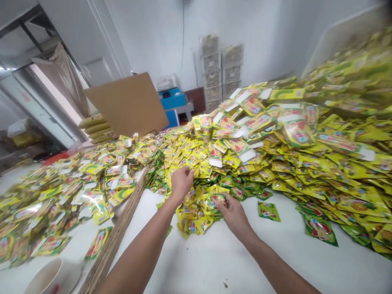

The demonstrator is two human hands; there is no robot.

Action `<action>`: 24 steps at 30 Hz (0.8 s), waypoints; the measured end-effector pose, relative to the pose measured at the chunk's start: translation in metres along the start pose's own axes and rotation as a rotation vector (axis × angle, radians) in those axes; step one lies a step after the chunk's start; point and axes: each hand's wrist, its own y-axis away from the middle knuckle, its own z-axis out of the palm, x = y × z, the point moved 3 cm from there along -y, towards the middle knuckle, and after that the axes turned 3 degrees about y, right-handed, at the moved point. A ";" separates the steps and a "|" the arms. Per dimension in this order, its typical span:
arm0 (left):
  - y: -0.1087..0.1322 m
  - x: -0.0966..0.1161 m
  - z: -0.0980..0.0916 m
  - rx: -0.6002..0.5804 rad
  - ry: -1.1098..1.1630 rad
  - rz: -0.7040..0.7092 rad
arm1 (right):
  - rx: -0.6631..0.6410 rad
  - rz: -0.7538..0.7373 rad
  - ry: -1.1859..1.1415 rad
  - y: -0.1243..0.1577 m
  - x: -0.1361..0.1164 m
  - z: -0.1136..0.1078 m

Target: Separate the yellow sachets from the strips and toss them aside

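My left hand (181, 184) is closed over the near edge of a heap of small yellow sachets (179, 153), its fingers curled away from me. What it holds, if anything, is hidden. My right hand (235, 214) pinches a yellow-green sachet (215, 201) with a red fruit picture between thumb and fingers. Just below and between both hands lies a loose pile of yellow sachets (196, 222) on the white tabletop (190, 265). Green sachets (237, 192) show along the foot of the heap, beyond my right hand.
A wooden strip (130, 210) divides the table. Left of it lie many small printed boxes (92, 200) and a white cup (55, 277). Flattish boxes (240, 147) rest on the heap, which climbs rightward. Behind stand a cardboard sheet (128, 108) and stacked clear drawers (212, 73).
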 end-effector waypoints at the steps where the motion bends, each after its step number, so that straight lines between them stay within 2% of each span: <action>1: -0.007 0.014 0.002 0.010 0.031 0.014 | -0.009 -0.004 0.014 0.001 -0.002 0.001; 4: -0.030 0.049 0.014 0.025 0.140 -0.003 | -0.009 0.002 0.088 0.005 -0.006 0.001; 6: -0.043 0.063 0.027 -0.003 0.266 -0.058 | -0.018 0.004 0.130 0.006 -0.008 0.000; 9: -0.052 0.066 0.038 -0.043 0.412 -0.108 | -0.020 0.003 0.144 0.006 -0.010 -0.006; 11: -0.050 0.056 0.031 -0.028 0.426 -0.092 | -0.007 -0.013 0.114 0.005 -0.013 -0.012; 13: -0.040 0.039 0.012 -0.006 0.429 -0.078 | 0.011 -0.064 0.094 0.002 -0.016 -0.020; 16: -0.013 0.009 -0.026 0.004 0.417 -0.035 | 0.027 -0.183 0.087 -0.003 -0.022 -0.031; 18: 0.009 -0.006 -0.044 -0.082 0.402 0.013 | -0.044 -0.243 0.062 -0.003 -0.025 -0.032; 20: 0.033 -0.016 -0.048 -0.257 0.432 0.035 | -0.200 -0.262 0.026 0.001 -0.028 -0.026; 22: 0.055 -0.022 -0.040 -0.434 0.557 -0.011 | -0.385 -0.236 0.003 0.008 -0.029 -0.015; 24: 0.071 -0.026 -0.025 -0.484 0.759 -0.102 | -0.525 -0.177 -0.044 0.016 -0.028 -0.002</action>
